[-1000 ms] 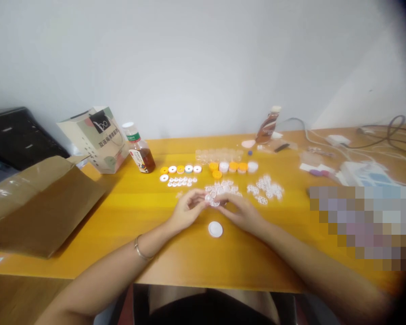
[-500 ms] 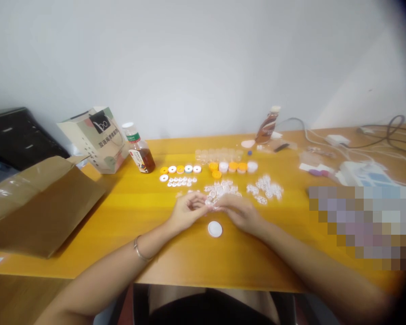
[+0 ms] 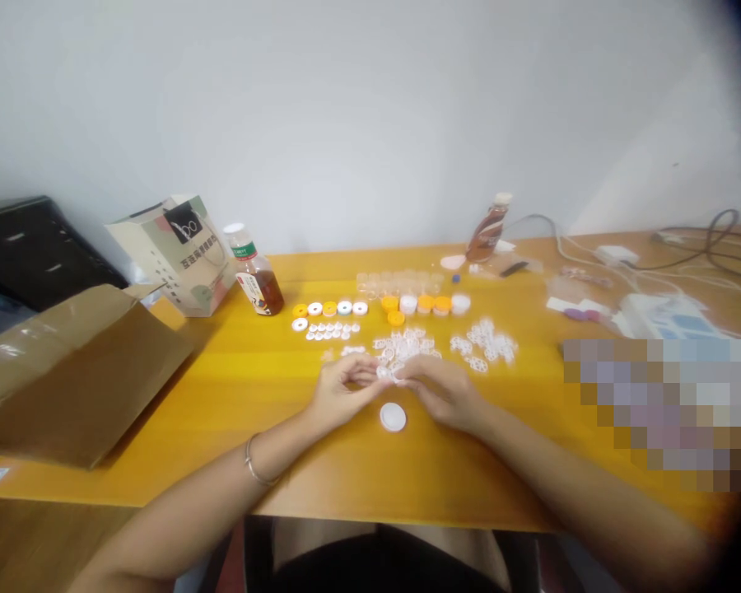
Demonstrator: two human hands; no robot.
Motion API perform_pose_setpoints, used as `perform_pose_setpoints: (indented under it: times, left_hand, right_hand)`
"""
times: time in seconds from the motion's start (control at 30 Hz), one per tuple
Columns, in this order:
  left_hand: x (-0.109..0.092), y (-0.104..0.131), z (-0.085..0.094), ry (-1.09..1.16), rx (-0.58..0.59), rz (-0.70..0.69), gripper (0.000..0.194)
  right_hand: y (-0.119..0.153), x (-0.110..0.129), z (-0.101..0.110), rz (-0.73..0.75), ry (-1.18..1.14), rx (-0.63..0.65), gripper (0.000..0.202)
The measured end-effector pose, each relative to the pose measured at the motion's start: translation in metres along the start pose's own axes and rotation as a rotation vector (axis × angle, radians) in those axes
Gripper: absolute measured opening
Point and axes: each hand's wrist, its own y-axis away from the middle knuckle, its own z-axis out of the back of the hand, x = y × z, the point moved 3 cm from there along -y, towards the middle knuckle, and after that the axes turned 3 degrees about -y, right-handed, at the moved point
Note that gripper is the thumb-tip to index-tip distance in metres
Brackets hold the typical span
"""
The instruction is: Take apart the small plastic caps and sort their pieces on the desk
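Between my hands is a small white piece (image 3: 384, 373), blurred. The thumb and fingers of my left hand (image 3: 347, 387) grip its left side. My right hand (image 3: 448, 391) pinches at its right side, fingertips close to the left ones. Just below them a round white disc (image 3: 393, 417) lies flat on the table. Behind my fingers spreads a pile of white openwork pieces (image 3: 404, 344), with a second pile (image 3: 487, 342) to its right. Small white parts (image 3: 332, 331) lie in rows at the left, in front of a line of orange and white rings (image 3: 329, 309).
Several orange and white round caps (image 3: 426, 305) stand behind the pile, with clear cups (image 3: 398, 284) farther back. A bottle (image 3: 259, 280), a paper bag (image 3: 185, 255) and a cardboard box (image 3: 80, 371) occupy the left. Another bottle (image 3: 489, 231) and cables (image 3: 593, 263) are at the back right.
The small white piece shows a little more between my fingertips. My hands have barely shifted, and the things on the table have stayed in place.
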Motion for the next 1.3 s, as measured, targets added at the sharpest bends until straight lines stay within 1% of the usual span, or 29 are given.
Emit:
perform_pose_setpoints:
  times: [0.1,0.17,0.2,0.3,0.37,0.43,0.5,0.57,0.63,0.77,0.9,1.03,1.17,1.3]
  left_hand:
    - [0.002,0.000,0.002,-0.093,0.036,-0.052,0.022]
    - [0.004,-0.001,0.002,-0.110,0.049,-0.053,0.022]
    - [0.005,-0.002,0.002,-0.100,0.049,-0.043,0.022]
    - [0.007,-0.004,0.003,-0.045,0.008,0.014,0.023]
    - [0.007,-0.005,0.005,-0.030,-0.037,0.051,0.023]
    - [0.006,-0.006,0.008,-0.035,-0.059,0.068,0.023]
    - [0.006,-0.006,0.008,-0.032,-0.043,0.068,0.023]
    - [0.007,-0.007,0.008,-0.009,-0.013,0.074,0.023]
    - [0.010,-0.008,0.006,0.027,0.009,0.087,0.025]
    - [0.015,-0.008,0.005,0.063,0.026,0.094,0.027]
    - [0.015,-0.007,0.004,0.091,0.059,0.082,0.028]
    - [0.012,-0.007,0.004,0.009,0.088,0.064,0.028]
    - [0.007,-0.008,0.005,-0.170,0.108,-0.035,0.028]
    - [0.004,-0.007,0.001,-0.298,0.193,-0.139,0.031]
  right_hand:
    - [-0.004,-0.001,-0.003,-0.136,-0.102,0.039,0.008]
    - [-0.005,-0.003,-0.004,-0.166,-0.092,0.057,0.010]
    - [-0.005,-0.004,-0.004,-0.142,-0.061,0.062,0.011]
    - [-0.003,-0.005,0.000,-0.004,0.077,0.042,0.017]
    - [-0.003,-0.005,0.006,0.020,0.140,-0.003,0.018]
    - [-0.006,-0.008,0.014,-0.053,0.156,-0.071,0.015]
    - [-0.009,-0.015,0.021,-0.170,0.160,-0.121,0.012]
    - [-0.011,-0.024,0.023,-0.270,0.168,-0.122,0.012]
    - [-0.012,-0.034,0.022,-0.331,0.171,-0.081,0.013]
    - [-0.009,-0.049,0.016,-0.371,0.151,-0.015,0.012]
    - [-0.007,-0.053,0.014,-0.376,0.154,-0.004,0.012]
    - [-0.008,-0.051,0.016,-0.381,0.172,-0.019,0.013]
    - [-0.010,-0.035,0.016,-0.373,0.144,-0.055,0.014]
    - [-0.010,-0.013,0.005,-0.344,-0.021,0.040,0.015]
